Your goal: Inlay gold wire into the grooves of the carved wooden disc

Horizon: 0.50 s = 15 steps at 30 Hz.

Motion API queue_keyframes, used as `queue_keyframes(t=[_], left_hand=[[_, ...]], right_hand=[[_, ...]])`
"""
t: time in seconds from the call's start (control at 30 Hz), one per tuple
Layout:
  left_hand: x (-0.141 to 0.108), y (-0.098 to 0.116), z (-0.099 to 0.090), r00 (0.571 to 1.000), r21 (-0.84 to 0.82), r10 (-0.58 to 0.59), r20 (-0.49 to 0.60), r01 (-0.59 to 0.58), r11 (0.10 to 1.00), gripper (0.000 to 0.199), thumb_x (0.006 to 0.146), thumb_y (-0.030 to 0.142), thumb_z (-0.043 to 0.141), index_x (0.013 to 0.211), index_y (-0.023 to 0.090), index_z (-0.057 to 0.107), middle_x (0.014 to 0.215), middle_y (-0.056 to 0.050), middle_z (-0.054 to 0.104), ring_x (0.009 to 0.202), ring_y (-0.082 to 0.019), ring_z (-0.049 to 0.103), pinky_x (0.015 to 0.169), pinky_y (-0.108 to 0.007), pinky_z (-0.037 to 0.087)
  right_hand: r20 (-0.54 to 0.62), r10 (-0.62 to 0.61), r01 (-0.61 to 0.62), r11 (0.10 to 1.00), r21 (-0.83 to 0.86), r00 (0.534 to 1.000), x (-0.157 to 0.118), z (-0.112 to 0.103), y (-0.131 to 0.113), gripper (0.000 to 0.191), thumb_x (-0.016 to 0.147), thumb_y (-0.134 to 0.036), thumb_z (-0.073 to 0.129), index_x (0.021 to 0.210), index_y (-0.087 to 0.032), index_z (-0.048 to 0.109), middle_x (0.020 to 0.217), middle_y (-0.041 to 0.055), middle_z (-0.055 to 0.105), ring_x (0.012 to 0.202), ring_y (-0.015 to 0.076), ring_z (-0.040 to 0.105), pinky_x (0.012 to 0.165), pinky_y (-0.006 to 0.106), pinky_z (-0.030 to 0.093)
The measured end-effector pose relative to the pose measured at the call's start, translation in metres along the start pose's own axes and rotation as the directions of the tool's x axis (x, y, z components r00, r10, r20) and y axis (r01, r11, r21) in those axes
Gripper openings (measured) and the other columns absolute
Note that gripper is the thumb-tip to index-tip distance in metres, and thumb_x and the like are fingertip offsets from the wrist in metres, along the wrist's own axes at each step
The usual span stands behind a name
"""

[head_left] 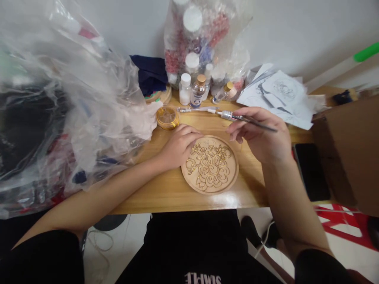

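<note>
A round wooden plate (213, 189) with a gold wire flower pattern lies near the table's front edge. At its upper left rim rests my left hand (180, 146), fingers together over the rim; whether anything is under them is hidden. Right of the plate, my right hand (263, 132) is raised above the table, pinching a thin dark tool (260, 125) that points left. Beyond its fingertips lies a small white tube (226, 115). A spool of gold wire (167, 118) sits behind my left hand, near a clear pen (195, 109).
Bottles (197, 90) and a bulging plastic bag (213, 35) stand at the back. Large plastic bags (103, 86) crowd the left. Sketched papers (278, 94) lie at back right, a black phone (311, 171) and a cardboard box (349, 150) at the right.
</note>
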State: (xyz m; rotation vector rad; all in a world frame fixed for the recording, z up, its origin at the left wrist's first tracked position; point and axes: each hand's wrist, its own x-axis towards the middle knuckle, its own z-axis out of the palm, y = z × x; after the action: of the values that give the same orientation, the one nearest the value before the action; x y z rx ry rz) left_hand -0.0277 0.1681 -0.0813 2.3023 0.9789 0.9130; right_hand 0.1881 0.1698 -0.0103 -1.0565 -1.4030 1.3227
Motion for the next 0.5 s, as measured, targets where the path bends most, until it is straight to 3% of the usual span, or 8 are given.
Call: queue_keyframes(t=[0.1, 0.23, 0.37, 0.5], left_hand=[[0.000, 0.001, 0.001, 1.000, 0.032, 0.016, -0.016, -0.016, 0.999, 0.025, 0.089, 0.012, 0.044, 0.104, 0.016, 0.064, 0.099, -0.008, 0.065, 0.095, -0.020, 0.054, 0.085, -0.040, 0.047], [0.000, 0.006, -0.002, 0.997, 0.098, 0.076, -0.002, -0.075, 0.992, 0.025, 0.089, 0.017, 0.046, 0.108, 0.012, 0.062, 0.104, -0.011, 0.064, 0.099, -0.022, 0.054, 0.088, -0.041, 0.047], [0.000, 0.011, -0.005, 0.964, 0.119, 0.194, 0.180, -0.217, 0.969, 0.040, 0.089, 0.038, 0.051, 0.122, 0.016, 0.055, 0.127, -0.013, 0.056, 0.118, -0.027, 0.048, 0.099, -0.048, 0.041], [0.001, 0.014, -0.006, 0.918, 0.193, 0.203, 0.341, -0.280, 0.941, 0.053, 0.088, 0.051, 0.048, 0.128, 0.017, 0.052, 0.138, -0.014, 0.048, 0.128, -0.031, 0.040, 0.105, -0.052, 0.033]], right_hand=[[0.021, 0.011, -0.010, 0.997, -0.074, 1.000, -0.006, 0.000, 0.002, 0.018, 0.074, -0.027, 0.071, 0.086, -0.021, 0.059, 0.064, -0.0016, 0.065, 0.056, 0.0118, 0.061, 0.048, 0.024, 0.043], [-0.091, 0.071, -0.075, 0.997, -0.032, 0.993, -0.008, 0.003, 0.020, 0.021, 0.084, -0.041, 0.060, 0.078, -0.020, 0.059, 0.055, -0.0022, 0.061, 0.046, 0.0085, 0.055, 0.043, 0.022, 0.038], [-0.197, 0.151, -0.148, 0.989, 0.032, 0.969, -0.007, 0.004, 0.034, 0.036, 0.086, -0.052, 0.052, 0.078, -0.019, 0.063, 0.056, -0.0002, 0.060, 0.043, 0.0081, 0.052, 0.039, 0.022, 0.034], [-0.231, 0.171, -0.172, 0.985, 0.018, 0.958, -0.008, 0.004, 0.040, 0.036, 0.086, -0.051, 0.052, 0.075, -0.019, 0.065, 0.059, 0.0005, 0.060, 0.046, 0.0083, 0.053, 0.040, 0.022, 0.035]])
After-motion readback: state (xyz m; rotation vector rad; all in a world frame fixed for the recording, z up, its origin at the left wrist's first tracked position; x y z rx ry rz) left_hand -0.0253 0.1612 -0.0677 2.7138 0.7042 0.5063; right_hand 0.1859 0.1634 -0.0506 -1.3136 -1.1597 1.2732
